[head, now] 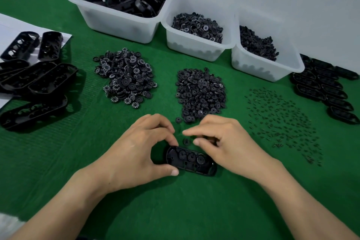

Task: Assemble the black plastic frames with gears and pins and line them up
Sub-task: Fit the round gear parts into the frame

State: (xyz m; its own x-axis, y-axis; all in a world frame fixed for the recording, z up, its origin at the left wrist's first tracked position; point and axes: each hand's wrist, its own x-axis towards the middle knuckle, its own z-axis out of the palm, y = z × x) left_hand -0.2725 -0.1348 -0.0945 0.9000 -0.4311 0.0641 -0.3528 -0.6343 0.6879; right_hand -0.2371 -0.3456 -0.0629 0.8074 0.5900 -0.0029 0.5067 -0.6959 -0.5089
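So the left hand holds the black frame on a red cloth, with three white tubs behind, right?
Not quite. The cloth is green, not red, as the head view shows. The rest is right: the left hand holds the black frame, and three white tubs stand behind.
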